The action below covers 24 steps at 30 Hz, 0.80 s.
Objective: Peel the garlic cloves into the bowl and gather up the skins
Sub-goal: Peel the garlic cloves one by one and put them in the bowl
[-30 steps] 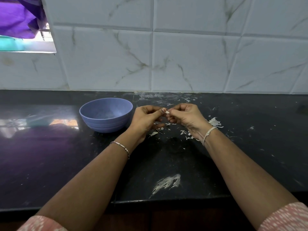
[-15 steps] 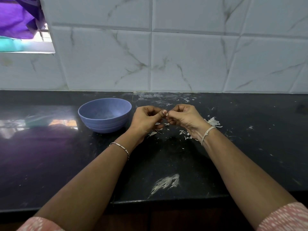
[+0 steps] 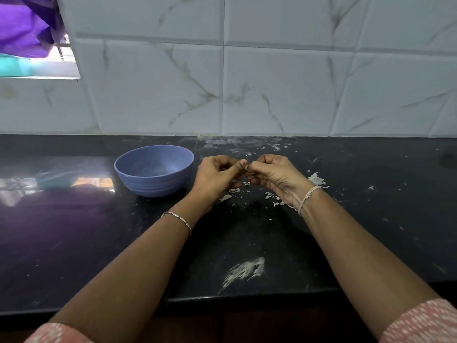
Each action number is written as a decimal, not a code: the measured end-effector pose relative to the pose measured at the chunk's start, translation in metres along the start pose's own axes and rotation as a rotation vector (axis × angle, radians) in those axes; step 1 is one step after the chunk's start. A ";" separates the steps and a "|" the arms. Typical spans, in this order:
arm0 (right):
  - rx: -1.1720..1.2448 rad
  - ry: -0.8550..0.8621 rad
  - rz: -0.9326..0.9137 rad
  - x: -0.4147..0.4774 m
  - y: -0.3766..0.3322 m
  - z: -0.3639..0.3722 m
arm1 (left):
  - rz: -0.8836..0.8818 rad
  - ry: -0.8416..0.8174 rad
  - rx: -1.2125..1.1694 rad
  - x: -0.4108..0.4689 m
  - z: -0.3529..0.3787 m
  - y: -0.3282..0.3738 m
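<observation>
Garlic clove (image 3: pixel 246 167) pinched between left hand (image 3: pixel 216 178) and right hand (image 3: pixel 275 177) | bowl (image 3: pixel 153 190) just left | skins (image 3: pixel 268 195) beneath

One bowl (image 3: pixel 153 184). Two grips: left grip (image 3: pixel 215 177), right grip (image 3: pixel 274 177). One clove (image 3: pixel 246 167) pinched between them, mostly hidden. Skins (image 3: pixel 316 179) on the one table (image 3: pixel 74 243): one big flake, many small scraps, too fine to count. Two wristbands: one bracelet (image 3: pixel 176 217), one thread (image 3: pixel 308 198). One white smear (image 3: pixel 244 269). Two sleeves (image 3: pixel 420 323). One purple cloth (image 3: pixel 22 26), top left.

The left hand (image 3: pixel 217 177) and right hand (image 3: pixel 274 174) pinch a garlic clove (image 3: pixel 246 167).
</observation>
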State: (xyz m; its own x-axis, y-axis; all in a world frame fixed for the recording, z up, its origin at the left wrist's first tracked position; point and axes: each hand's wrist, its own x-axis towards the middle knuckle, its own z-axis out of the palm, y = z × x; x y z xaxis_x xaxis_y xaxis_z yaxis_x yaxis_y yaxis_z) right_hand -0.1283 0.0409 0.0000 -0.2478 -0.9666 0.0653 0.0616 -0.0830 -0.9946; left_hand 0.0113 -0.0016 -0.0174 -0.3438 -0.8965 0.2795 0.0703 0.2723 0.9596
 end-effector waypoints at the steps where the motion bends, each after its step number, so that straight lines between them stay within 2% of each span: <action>1: 0.002 0.000 0.002 0.000 0.000 0.000 | 0.007 -0.005 0.000 0.000 0.000 0.000; 14: 0.054 -0.060 0.046 0.000 -0.002 0.001 | 0.019 0.039 -0.047 0.002 0.000 -0.003; 24: 0.028 -0.011 0.023 0.001 0.000 0.001 | 0.016 0.014 -0.075 0.001 0.001 -0.002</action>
State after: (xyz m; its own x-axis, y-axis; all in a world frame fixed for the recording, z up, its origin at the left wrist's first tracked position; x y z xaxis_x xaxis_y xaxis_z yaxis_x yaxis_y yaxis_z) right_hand -0.1272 0.0398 0.0006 -0.2352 -0.9710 0.0436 0.0944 -0.0674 -0.9933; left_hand 0.0103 -0.0027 -0.0192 -0.3289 -0.8971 0.2951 0.1463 0.2604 0.9544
